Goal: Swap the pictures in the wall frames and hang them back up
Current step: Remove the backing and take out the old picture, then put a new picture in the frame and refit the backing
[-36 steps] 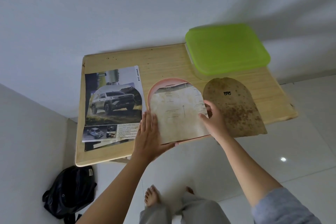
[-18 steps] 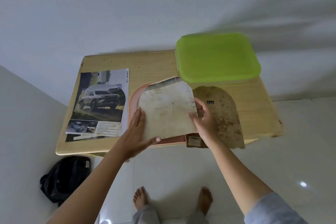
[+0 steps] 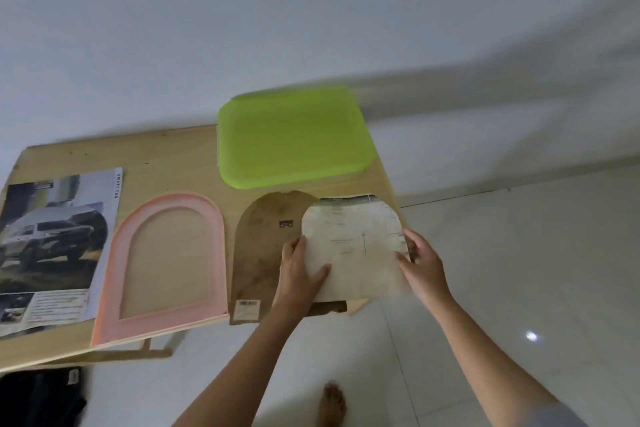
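Four flat things cross the wooden bench (image 3: pixel 166 163) from left to right: a car advert page (image 3: pixel 52 246), an empty pink arched frame (image 3: pixel 162 267), a brown backing board (image 3: pixel 259 246) and a stained picture (image 3: pixel 349 250) overlapping that board's right side, with a green tray (image 3: pixel 294 135) behind. The left hand (image 3: pixel 298 274) pinches the picture's left edge and the right hand (image 3: pixel 420 263) pinches its right edge. Removing the old picture seems the step in hand; next it likely needs laying aside so a replacement can fill the frame.
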Demonstrator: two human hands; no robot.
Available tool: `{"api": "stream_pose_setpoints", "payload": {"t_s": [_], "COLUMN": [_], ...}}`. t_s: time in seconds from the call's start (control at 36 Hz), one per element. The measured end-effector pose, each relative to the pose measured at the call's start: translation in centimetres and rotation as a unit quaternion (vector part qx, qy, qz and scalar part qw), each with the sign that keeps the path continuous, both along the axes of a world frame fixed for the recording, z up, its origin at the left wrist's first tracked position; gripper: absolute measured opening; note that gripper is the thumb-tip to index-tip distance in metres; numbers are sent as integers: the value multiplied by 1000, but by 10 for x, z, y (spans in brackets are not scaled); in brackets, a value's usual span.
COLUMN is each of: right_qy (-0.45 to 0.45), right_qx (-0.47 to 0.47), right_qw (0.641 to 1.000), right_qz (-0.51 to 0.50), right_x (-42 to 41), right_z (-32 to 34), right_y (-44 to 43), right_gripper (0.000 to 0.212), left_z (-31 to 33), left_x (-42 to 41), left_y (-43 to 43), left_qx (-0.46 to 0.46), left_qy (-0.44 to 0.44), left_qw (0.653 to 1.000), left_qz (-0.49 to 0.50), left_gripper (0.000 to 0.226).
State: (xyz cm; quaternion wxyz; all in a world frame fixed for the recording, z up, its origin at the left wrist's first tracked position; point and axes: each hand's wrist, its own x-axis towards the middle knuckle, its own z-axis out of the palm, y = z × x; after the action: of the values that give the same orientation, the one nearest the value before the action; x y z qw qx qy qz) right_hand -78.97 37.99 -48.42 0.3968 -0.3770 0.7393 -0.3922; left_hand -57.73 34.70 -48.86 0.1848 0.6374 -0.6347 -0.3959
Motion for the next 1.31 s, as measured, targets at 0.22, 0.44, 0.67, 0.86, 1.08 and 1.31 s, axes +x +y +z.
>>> {"api": "stream_pose_setpoints", "payload": {"t_s": [0.22,0.44,0.67,0.86,1.08,1.31], "right_qy": [157,294,330,362,352,367], "right_qx": [57,48,-51,-21,7,59], "right_qw": [985,952,901,882,885,881], "right_qz": [50,65,277,302,303,294], "right_x": [-37,-33,28,28,26,46], "right_z": [-12,-15,-22,-26,-15,4], "right_y": [-17,-23,-26,-24,-28,-36], "right_gripper": [51,47,43,44,43,44], "left_z": [-14,-26,-38,-37,-30,-1], "left_x": [-32,-17,19,19,20,46], "left_y": [-14,-16,-10,-8,-10,-27], "left_qx": [-30,-104,-106,-92,-88,-46], "left_qy": [-35,-233,-275,-283,-268,-238], "left_qw": [997,947,944,944,947,949], "left_qz": [-68,-197,-151,-139,-151,-204], "left_gripper": [71,76,85,78,78,65]}}
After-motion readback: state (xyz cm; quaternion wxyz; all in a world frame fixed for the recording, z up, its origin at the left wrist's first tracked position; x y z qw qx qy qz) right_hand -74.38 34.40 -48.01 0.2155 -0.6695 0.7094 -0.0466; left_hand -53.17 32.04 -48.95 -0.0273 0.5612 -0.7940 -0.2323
